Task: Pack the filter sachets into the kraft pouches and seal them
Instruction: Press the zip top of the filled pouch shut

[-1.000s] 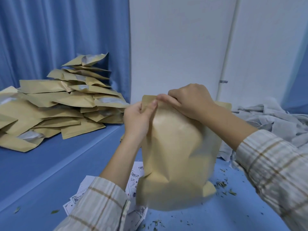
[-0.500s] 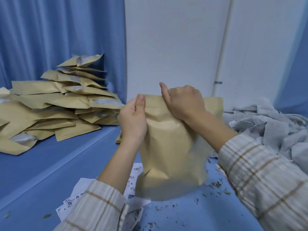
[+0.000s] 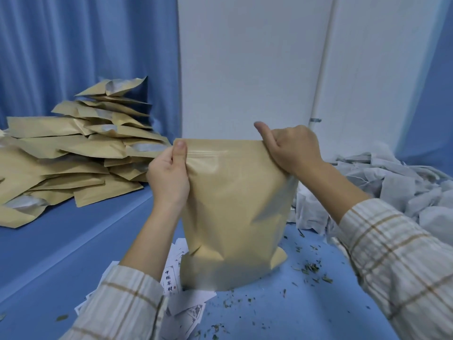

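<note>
A tan kraft pouch (image 3: 235, 212) stands upright in the middle, bulging, with its base near the blue table surface. Its zip strip runs flat across the top edge. My left hand (image 3: 169, 177) pinches the pouch's top left corner, thumb pointing up on the front. My right hand (image 3: 291, 148) grips the top right corner, thumb raised above the edge. A heap of pale grey filter sachets (image 3: 397, 185) lies to the right, behind my right forearm. The pouch's contents are hidden.
A tall pile of kraft pouches (image 3: 73, 153) fills the left side against a blue curtain. Printed paper labels (image 3: 181, 298) lie under my left forearm. Dried leaf crumbs (image 3: 311, 268) are scattered on the blue table (image 3: 289, 315). A white wall stands behind.
My right hand has slid from the middle of the pouch's top edge to its right corner. The top now lies flat along the zip. The left hand kept its corner.
</note>
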`<act>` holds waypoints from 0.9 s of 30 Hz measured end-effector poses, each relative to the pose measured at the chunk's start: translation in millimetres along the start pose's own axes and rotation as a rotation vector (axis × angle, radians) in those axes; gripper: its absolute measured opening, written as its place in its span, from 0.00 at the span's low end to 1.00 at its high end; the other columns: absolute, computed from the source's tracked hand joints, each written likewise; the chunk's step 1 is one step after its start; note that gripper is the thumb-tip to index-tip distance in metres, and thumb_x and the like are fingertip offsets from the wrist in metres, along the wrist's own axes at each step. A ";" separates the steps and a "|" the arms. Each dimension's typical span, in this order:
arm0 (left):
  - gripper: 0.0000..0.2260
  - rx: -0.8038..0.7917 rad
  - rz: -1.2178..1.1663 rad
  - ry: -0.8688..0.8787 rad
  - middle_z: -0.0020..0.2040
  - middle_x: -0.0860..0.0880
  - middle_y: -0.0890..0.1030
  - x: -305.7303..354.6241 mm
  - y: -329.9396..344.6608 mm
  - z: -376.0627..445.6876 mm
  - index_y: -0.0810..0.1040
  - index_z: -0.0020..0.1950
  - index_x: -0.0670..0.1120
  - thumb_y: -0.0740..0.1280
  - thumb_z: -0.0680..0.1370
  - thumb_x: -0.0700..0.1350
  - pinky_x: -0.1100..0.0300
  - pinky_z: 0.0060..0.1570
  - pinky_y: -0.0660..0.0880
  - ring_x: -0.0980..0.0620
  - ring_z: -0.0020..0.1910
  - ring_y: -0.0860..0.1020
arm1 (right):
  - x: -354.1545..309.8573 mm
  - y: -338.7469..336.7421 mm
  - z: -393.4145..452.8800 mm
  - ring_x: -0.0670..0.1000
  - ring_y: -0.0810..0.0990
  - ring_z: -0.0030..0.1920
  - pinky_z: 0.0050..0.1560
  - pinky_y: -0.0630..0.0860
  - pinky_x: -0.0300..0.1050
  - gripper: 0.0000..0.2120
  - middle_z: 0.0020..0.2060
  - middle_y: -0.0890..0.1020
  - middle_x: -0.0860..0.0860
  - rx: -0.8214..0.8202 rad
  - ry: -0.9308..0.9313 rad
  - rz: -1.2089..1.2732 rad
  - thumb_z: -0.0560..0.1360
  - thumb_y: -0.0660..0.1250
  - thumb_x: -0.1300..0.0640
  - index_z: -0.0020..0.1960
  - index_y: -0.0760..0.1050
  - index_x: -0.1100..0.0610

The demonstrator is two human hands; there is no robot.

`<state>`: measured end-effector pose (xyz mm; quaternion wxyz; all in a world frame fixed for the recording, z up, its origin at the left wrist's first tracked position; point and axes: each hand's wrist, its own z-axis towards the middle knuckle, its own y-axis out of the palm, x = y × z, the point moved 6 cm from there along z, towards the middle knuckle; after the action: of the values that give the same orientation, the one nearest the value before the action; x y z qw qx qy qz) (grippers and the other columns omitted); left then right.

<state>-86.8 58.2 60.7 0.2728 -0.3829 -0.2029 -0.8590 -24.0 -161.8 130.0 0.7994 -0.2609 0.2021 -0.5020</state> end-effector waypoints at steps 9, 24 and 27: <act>0.13 -0.178 -0.230 -0.191 0.29 0.56 0.75 -13.2 13.7 -0.2 0.75 0.29 0.51 0.73 0.71 0.52 0.65 0.35 0.70 0.57 0.31 0.72 | 24.7 1.0 -9.0 0.50 0.61 0.25 0.34 0.57 0.44 0.29 0.19 0.58 0.49 0.159 0.211 0.315 0.79 0.56 0.42 0.25 0.52 0.53; 0.03 0.002 -0.559 -0.374 0.42 0.51 0.81 -31.8 18.1 5.8 0.78 0.43 0.46 0.70 0.76 0.44 0.57 0.49 0.77 0.53 0.44 0.79 | 52.5 69.2 -60.3 0.48 0.83 0.49 0.44 0.78 0.36 0.26 0.50 0.84 0.50 -0.477 0.417 1.239 0.58 0.77 0.42 0.53 0.80 0.51; 0.01 0.044 -0.622 -0.435 0.41 0.53 0.83 -38.1 16.4 6.0 0.79 0.44 0.48 0.70 0.76 0.44 0.59 0.44 0.80 0.55 0.42 0.82 | 55.1 91.8 -89.6 0.51 0.83 0.51 0.47 0.80 0.41 0.22 0.51 0.84 0.52 -0.634 0.401 1.335 0.58 0.79 0.48 0.51 0.81 0.48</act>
<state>-52.0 60.9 37.4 -0.0423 -0.4706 -0.3809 -0.7947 10.4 -198.0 -0.3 0.7682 -0.2042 0.5923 0.1319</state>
